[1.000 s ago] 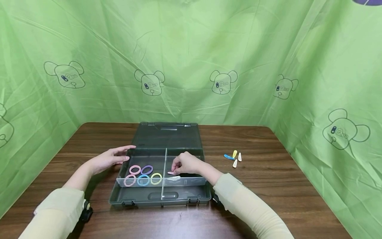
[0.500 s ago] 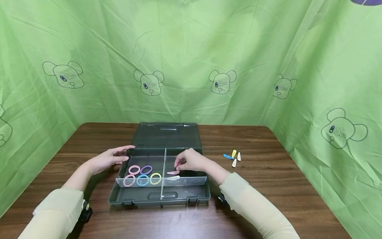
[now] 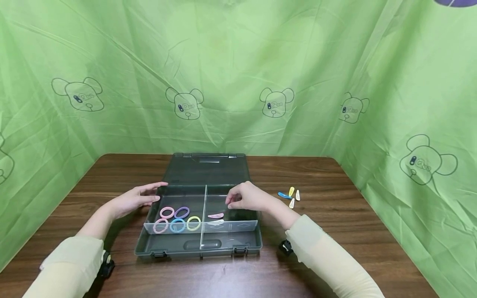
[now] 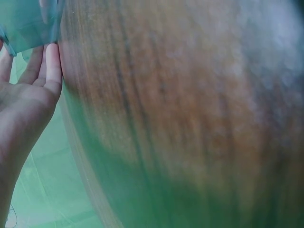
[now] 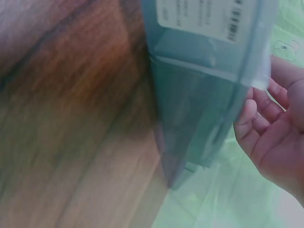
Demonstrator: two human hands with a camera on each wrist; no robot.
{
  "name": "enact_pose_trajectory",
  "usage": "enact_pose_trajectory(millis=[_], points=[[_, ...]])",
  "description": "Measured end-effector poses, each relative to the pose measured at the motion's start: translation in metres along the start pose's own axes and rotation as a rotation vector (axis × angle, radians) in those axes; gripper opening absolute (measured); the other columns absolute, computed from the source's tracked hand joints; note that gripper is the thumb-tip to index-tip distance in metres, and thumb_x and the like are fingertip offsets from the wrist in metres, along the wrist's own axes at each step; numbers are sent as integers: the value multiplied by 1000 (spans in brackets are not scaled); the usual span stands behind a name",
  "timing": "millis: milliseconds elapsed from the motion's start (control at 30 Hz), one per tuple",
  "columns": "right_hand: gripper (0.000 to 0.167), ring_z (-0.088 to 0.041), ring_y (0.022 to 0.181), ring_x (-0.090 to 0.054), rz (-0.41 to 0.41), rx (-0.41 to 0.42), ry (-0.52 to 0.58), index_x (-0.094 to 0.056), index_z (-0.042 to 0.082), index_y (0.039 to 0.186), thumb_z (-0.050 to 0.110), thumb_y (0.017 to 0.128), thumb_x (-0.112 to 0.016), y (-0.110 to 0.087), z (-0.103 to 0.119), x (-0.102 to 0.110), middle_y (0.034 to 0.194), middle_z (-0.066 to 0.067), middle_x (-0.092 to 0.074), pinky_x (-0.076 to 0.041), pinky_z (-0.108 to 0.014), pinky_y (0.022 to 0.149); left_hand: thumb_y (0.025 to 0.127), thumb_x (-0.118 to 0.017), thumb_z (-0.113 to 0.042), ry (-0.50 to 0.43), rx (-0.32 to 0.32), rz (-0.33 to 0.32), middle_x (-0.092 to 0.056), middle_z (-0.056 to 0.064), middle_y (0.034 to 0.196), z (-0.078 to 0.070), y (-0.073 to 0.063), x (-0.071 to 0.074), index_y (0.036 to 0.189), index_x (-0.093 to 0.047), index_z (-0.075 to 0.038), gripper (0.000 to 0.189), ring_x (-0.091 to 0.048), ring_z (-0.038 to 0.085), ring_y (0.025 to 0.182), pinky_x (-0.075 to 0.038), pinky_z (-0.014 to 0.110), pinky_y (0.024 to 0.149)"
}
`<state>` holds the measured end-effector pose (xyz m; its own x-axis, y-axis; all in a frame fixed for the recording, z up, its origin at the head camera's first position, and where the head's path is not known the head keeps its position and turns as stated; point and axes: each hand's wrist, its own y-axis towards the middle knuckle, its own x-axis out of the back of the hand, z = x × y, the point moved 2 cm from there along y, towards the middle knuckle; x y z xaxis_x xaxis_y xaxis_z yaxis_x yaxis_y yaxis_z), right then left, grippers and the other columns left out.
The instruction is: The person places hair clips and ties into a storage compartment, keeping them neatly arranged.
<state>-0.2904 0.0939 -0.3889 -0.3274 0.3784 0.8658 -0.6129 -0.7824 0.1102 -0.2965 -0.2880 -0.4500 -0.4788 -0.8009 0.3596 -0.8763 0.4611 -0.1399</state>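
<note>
Only the right-wrist view shows the label (image 5: 202,18) on the box (image 3: 167,241), which the left hand (image 3: 131,201) touches, fingers extended; the right hand (image 3: 249,197) hovers, fingers loosely bent.

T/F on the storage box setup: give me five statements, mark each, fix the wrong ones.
1. The lid of the dark box is open. True.
2. The right hand is pinching the pink clip. False: the pink clip lies in the box, and the right hand is apart from it, holding nothing visible.
3. The left hand touches the left side of the box. True.
4. The colored rings lie in the right half of the box. False: all five rings are in the left half.
5. Four clips lie on the table, to the right of the box. True.
</note>
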Motion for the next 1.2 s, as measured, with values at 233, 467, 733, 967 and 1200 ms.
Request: enact_pose_trajectory(millis=[233,467,733,967,1200], points=[[8,-2,73,-60,-24,-23,19,-72,11,90,15,84,-71,-12,-1,19,81,9,-68,-50,-20,70,95,-57,-21,-22,10,-2,-28,21,136,-2,0,0,147,-33,-17,57,-48,17,95,-47,31,75],[5,-2,71,-58,-62,-62,10,-71,17,89,17,84,-71,-31,-6,36,78,11,-66,-49,-21,67,96,-56,-22,2,18,10,-28,21,139,-1,-1,-4,147,-33,-17,57,-46,20,100,-47,29,77],[8,-7,68,-59,-128,-103,20,-72,12,91,14,83,-71,-52,-23,50,79,9,-68,-48,-22,63,96,-56,-25,15,10,-4,-30,19,139,1,-2,-4,146,-35,-19,55,-44,22,104,-46,31,80],[8,-5,72,-60,-177,-179,14,-71,18,90,16,83,-72,-69,-38,59,83,10,-69,-49,-23,66,95,-57,-24,-6,-1,3,-33,21,133,-1,-3,-3,147,-33,-17,57,-49,17,89,-48,33,74],[11,-8,75,-62,-223,-244,35,-72,16,93,15,82,-73,-83,-54,64,85,9,-70,-49,-24,68,96,-56,-23,-24,-10,14,-37,24,131,-2,-2,-1,147,-31,-14,58,-49,21,72,-48,35,66]])
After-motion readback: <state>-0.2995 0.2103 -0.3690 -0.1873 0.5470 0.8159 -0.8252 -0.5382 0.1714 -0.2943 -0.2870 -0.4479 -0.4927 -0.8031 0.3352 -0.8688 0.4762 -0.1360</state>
